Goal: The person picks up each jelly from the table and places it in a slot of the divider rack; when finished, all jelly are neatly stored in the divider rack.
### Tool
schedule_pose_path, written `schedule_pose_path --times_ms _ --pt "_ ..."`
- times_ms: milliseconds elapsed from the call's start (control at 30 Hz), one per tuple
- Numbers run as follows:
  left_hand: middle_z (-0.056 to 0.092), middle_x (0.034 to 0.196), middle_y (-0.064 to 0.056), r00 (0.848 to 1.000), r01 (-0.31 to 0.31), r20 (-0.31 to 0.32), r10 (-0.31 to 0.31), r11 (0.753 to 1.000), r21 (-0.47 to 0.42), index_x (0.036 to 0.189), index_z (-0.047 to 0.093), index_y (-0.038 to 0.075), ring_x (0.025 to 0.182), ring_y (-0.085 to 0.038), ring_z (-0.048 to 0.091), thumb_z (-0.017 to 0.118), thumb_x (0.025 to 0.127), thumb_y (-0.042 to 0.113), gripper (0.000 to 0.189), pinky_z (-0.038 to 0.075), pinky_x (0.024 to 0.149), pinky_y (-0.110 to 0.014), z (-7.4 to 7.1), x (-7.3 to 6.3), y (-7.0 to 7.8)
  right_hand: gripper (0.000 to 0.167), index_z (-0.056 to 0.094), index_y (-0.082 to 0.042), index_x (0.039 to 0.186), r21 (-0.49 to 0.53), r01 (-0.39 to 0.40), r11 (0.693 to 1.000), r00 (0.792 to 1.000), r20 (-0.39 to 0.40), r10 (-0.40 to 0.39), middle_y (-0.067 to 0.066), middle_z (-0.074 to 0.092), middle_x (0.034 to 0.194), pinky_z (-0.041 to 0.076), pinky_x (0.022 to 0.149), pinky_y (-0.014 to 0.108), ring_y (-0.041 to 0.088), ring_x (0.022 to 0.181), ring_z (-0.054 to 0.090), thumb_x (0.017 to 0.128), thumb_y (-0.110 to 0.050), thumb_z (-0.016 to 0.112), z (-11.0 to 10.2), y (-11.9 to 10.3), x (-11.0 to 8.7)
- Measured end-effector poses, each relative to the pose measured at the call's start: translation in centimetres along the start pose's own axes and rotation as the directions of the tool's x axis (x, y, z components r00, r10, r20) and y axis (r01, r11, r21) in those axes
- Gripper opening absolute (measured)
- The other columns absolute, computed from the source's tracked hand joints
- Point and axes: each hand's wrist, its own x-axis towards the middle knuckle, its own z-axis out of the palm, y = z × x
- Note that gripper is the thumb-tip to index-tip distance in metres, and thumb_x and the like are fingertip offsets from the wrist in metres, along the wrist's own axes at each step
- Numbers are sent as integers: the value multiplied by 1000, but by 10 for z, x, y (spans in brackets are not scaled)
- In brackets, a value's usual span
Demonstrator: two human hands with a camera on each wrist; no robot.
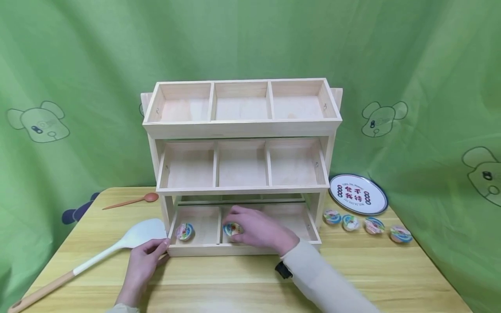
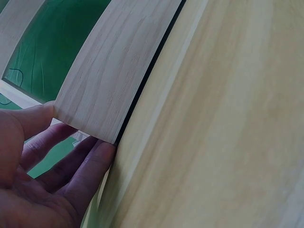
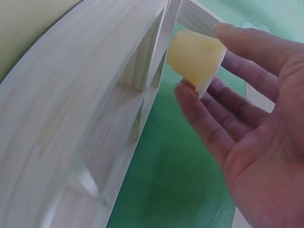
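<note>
The held cup (image 3: 192,56) has a pale yellow body. The rack (image 1: 242,129) is pale, grained wood; the table (image 1: 219,282) is yellow-tan with streaked grain. The plate (image 1: 374,191) is white, blue-rimmed, with red characters. The spoon (image 1: 150,197) is orange-red. The curtain (image 1: 242,39) is green with outlined animal heads.

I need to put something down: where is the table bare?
Free: the tabletop between the left hand and the right sleeve, in front of the lowest tray; also right of that sleeve, in front of the four jelly cups. Crowded: right rear, with cups and plate; left, with a spatula.
</note>
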Motion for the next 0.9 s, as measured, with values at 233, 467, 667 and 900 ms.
schedule_pose_path --times_ms 233,467,667,900 --pt "61 115 -22 1000 -4 7 4 1000 -8 116 61 -15 92 -13 64 65 96 9 31 59 87 -29 1 0 1 42 65 -14 127 1 3 1000 1000 13 -3 -5 57 119 53 86 18 7 95 58 87 -23 76 4 -6 12" --pt "60 117 -24 1000 2 6 -1 1000 -7 117 61 -15 93 -12 64 65 96 9 33 59 87 -30 0 0 -1 44 65 -14 127 43 10 999 1000 13 -11 -7 55 116 52 84 17 6 96 55 86 -21 77 14 -11 29" --pt "60 118 -22 1000 5 12 -5 1000 1 117 61 -14 93 -12 64 66 96 11 34 59 87 -30 -1 1 -1 45 63 -15 129 79 1 997 1000 12 -2 -6 55 124 51 94 22 9 104 56 86 -22 76 23 -15 40" --pt "61 117 -22 1000 -1 5 1 1000 4 117 61 -15 92 -11 63 66 96 11 34 59 86 -29 -1 0 -1 45 63 -18 131 90 -39 995 999 10 38 5 49 142 44 108 36 21 123 51 88 -23 75 35 -13 52"
